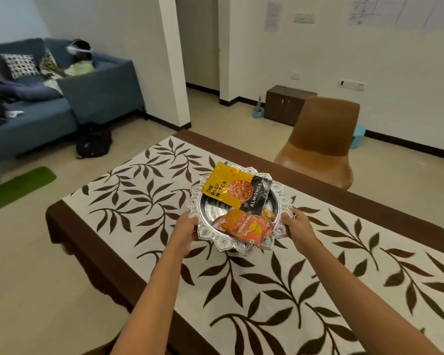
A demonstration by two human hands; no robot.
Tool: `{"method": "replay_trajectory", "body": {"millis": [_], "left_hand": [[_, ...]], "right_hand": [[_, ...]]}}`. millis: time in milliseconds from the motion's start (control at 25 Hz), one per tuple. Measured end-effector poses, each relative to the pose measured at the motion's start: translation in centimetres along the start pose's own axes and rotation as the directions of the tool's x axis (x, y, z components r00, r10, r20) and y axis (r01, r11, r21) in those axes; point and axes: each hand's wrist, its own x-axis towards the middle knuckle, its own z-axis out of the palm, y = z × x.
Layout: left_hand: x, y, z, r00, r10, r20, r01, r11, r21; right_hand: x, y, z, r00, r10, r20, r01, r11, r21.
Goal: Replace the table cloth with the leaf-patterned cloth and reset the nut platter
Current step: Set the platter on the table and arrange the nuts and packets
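Both hands grip the silver nut platter (241, 213) by its scalloped rim: the left hand (183, 230) is closed on the near-left edge, the right hand (299, 226) closed on the near-right edge, fingers wrapped under and thumbs on top. The platter sits between the two hands and just ahead of them, over the middle of the leaf-patterned cloth (267, 278) already spread on the desk (344, 198). Whether its base touches the cloth or hovers just above cannot be told for sure, though the dark patch under its near edge suggests it is very close or resting.

In the platter lie a yellow-and-black almonds packet (235, 188), on the far side from the hands, and an orange snack packet (249, 228) on the near side, overhanging the rim between the two wrists.

Neither hand is nearer; the hold is even, with the platter's width spanning the gap between the hands. The likely step is setting it down level and letting go outward, each hand sliding away to its own side. The packets look loose, so a tilt could slip them off.
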Motion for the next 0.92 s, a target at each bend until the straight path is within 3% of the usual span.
{"method": "replay_trajectory", "body": {"millis": [360,560,680,760,840,880,920], "left_hand": [[5.6,0.6,-1.9,0.999,-0.042,-0.007,0.041,0.999,-0.021],[7.4,0.5,-1.9,0.999,-0.032,-0.006,0.032,0.999,-0.009],[7.7,0.4,-1.8,0.999,-0.038,-0.013,0.038,0.999,-0.026],[8.0,0.0,-1.7,0.996,-0.054,-0.068,0.049,0.996,-0.072],[8.0,0.1,-1.4,0.969,0.004,-0.249,-0.005,1.000,-0.005],[7.8,0.4,-1.1,0.933,0.102,-0.346,-0.075,0.993,0.092],[7.5,0.9,-0.6,0.888,0.227,-0.399,-0.152,0.966,0.210]], "right_hand": [[3.7,-0.8,4.0,0.992,0.123,-0.021,-0.123,0.992,-0.003],[4.6,-0.5,4.6,0.993,0.117,-0.015,-0.117,0.993,0.033],[4.4,-0.6,4.4,0.993,0.118,-0.005,-0.118,0.988,-0.097],[3.9,-0.6,4.4,0.990,0.016,-0.140,-0.067,0.927,-0.369],[3.2,-0.9,5.0,0.928,-0.295,-0.229,0.106,0.796,-0.596],[2.7,-1.5,5.6,0.897,-0.410,-0.167,0.223,0.744,-0.630],[2.1,-2.3,6.5,0.898,-0.435,-0.059,0.300,0.706,-0.642]]}}
